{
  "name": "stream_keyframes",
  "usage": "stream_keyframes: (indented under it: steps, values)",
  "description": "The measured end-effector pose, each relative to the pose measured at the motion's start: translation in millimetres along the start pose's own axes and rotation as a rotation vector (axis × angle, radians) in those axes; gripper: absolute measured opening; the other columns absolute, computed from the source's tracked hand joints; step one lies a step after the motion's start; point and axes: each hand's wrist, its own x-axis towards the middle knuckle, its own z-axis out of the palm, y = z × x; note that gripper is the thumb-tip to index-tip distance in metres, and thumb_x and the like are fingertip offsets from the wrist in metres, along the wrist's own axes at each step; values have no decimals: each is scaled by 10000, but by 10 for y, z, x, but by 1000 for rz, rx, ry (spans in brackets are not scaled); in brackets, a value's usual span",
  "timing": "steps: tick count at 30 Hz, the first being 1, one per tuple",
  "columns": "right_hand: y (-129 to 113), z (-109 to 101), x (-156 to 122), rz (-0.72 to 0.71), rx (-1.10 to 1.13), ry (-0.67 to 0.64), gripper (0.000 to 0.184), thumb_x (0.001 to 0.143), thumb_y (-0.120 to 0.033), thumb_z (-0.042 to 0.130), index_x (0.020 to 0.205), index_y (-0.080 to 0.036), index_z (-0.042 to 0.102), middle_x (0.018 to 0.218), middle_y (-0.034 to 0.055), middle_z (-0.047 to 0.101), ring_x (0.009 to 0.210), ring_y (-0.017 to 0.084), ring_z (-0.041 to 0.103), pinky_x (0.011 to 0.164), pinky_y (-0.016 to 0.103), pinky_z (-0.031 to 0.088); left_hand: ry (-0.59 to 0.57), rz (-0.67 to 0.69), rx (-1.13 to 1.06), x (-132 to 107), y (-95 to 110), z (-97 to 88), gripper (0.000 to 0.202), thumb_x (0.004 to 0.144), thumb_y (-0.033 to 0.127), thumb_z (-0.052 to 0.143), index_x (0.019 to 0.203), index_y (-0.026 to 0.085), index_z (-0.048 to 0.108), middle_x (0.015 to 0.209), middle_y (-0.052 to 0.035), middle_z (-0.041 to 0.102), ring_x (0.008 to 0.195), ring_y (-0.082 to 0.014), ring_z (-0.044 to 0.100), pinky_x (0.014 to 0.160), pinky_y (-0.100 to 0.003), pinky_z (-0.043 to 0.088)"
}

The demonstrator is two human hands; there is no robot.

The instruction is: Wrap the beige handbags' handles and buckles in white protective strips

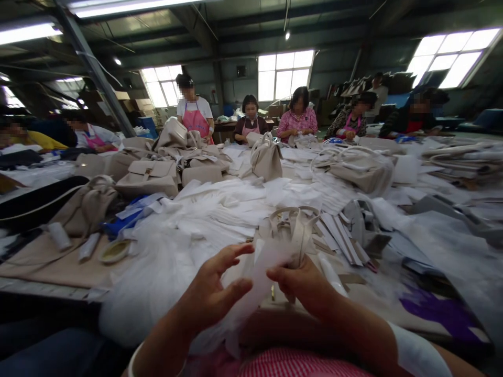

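Note:
A thin, translucent white sheet of wrapping [262, 275] hangs in front of me, slanting down toward my lap. My right hand [301, 283] pinches its upper right part between thumb and fingers, close to a beige strap. To the left of the sheet, my left hand [220, 285] is held with thumb and fingers apart, and nothing shows in its grasp. Behind and below the hands is a beige handbag [271, 319], partly covered by the sheet and my forearms. Its looped handles [301, 222] stand up just beyond my right hand.
White wrapping sheets [220, 209] lie heaped across the table, with a translucent pile [145, 283] at the left. Beige bags [151, 178] are stacked farther back. A grey tape dispenser [363, 225] stands at the right, and a tape roll [115, 251] at the left. Several co-workers sit or stand opposite.

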Motion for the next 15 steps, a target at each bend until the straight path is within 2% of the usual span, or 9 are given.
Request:
stream_keyframes:
  steps: [3, 5, 8, 10, 12, 15]
  values:
    - [-37, 55, -43, -63, -33, -89, 222, 653, -297, 841, 746, -143, 712, 693, 16, 667, 623, 136, 574, 586, 250, 476, -130, -67, -161, 204, 27, 197, 329, 848, 382, 665, 1101, 188, 749, 973, -98, 732, 901, -241, 665, 793, -307, 519]
    - [-39, 10, -40, -57, -106, -73, 211, 629, -275, 846, 716, -141, 708, 671, 9, 659, 622, 137, 570, 587, 247, 468, -135, -176, -270, 281, -42, 347, 286, 849, 403, 659, 919, 153, 778, 769, -71, 708, 712, -188, 626, 668, -264, 482]
    - [1, -117, -20, 25, -169, -32, 290, 635, -303, 833, 572, -154, 593, 448, -55, 483, 432, 69, 401, 419, 196, 308, 9, -293, -391, 299, -181, 485, 248, 800, 381, 708, 758, 141, 755, 684, -40, 675, 620, -136, 559, 598, -225, 425]
    - [27, -177, -14, 61, -131, -9, 352, 684, -386, 803, 576, -170, 547, 391, -84, 387, 371, 49, 303, 369, 189, 212, 101, -322, -395, 274, -250, 511, 250, 753, 374, 747, 670, 141, 712, 606, -9, 623, 554, -106, 497, 537, -207, 377]
    - [27, -193, -17, 61, -65, 22, 367, 707, -463, 784, 649, -170, 571, 396, -90, 383, 360, 51, 293, 355, 186, 205, 184, -348, -375, 246, -289, 514, 273, 713, 387, 778, 639, 146, 676, 574, 11, 585, 520, -93, 458, 501, -202, 349]
    - [-17, -163, -28, 53, -10, 35, 412, 681, -513, 801, 735, -154, 606, 425, -88, 405, 373, 52, 312, 352, 178, 226, 241, -364, -374, 221, -305, 530, 293, 689, 416, 807, 714, 156, 674, 628, 8, 611, 556, -107, 496, 520, -206, 384]
